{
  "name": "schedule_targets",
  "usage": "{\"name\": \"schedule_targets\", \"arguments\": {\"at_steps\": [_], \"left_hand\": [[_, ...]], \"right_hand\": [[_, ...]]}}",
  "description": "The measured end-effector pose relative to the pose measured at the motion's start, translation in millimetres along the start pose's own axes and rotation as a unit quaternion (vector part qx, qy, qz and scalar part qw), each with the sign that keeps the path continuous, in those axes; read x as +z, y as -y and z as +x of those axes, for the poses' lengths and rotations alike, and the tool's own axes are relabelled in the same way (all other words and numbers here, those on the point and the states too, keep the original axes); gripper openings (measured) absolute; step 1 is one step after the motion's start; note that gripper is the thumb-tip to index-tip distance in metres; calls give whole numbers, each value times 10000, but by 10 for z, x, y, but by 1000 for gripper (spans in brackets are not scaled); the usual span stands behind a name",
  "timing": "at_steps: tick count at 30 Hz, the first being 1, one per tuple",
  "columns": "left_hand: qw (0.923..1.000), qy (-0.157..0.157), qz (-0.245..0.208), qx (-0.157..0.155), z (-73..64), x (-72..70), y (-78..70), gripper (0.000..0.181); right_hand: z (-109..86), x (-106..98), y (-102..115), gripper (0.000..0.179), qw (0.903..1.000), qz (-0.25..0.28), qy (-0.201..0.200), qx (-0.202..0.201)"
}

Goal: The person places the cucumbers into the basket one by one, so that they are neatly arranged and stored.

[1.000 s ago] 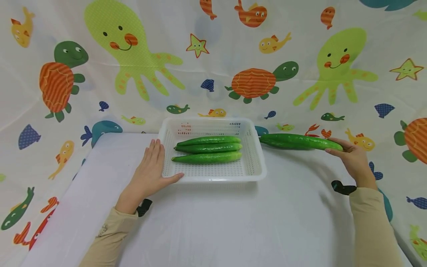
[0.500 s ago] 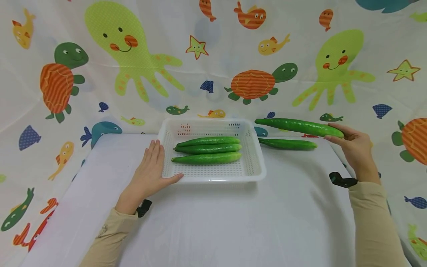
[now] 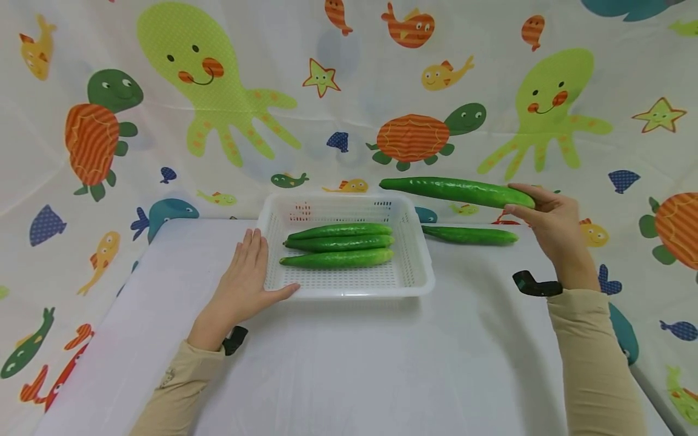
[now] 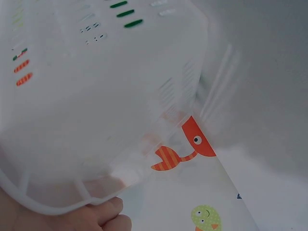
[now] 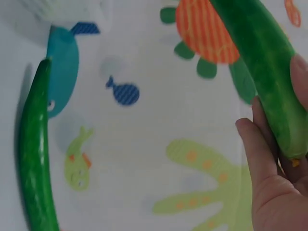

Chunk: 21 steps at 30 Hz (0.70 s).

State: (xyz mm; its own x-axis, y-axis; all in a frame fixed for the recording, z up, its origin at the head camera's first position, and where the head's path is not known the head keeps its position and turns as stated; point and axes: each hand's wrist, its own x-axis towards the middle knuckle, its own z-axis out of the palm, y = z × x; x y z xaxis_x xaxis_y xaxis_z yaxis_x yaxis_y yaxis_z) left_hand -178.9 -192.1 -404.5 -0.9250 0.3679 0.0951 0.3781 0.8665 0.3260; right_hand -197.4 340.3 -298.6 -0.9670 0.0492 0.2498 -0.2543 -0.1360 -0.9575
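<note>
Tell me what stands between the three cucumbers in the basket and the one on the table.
The basket's right wall, as the head view shows.

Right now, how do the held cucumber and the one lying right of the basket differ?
The held cucumber is raised, gripped near one end by the right hand; the resting cucumber lies untouched on the table. In the head view, the held cucumber looks longer than the resting cucumber. Both are long and green.
</note>
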Motion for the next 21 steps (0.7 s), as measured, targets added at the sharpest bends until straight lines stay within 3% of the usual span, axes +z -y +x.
{"name": "schedule_targets", "arguments": {"at_steps": [8,13,16,21], "left_hand": [[10000,-3,-25,1,-1,0,1,124],[10000,-6,-8,-2,6,14,9,124],[10000,-33,-14,7,6,14,12,124],[10000,-30,-3,-5,6,14,15,124]], "right_hand": [[69,403,49,39,9992,-346,115,144],[112,629,51,36,9964,-653,213,490],[147,776,49,37,9906,-1056,262,831],[221,1015,7,43,9720,-1863,572,1316]]}}
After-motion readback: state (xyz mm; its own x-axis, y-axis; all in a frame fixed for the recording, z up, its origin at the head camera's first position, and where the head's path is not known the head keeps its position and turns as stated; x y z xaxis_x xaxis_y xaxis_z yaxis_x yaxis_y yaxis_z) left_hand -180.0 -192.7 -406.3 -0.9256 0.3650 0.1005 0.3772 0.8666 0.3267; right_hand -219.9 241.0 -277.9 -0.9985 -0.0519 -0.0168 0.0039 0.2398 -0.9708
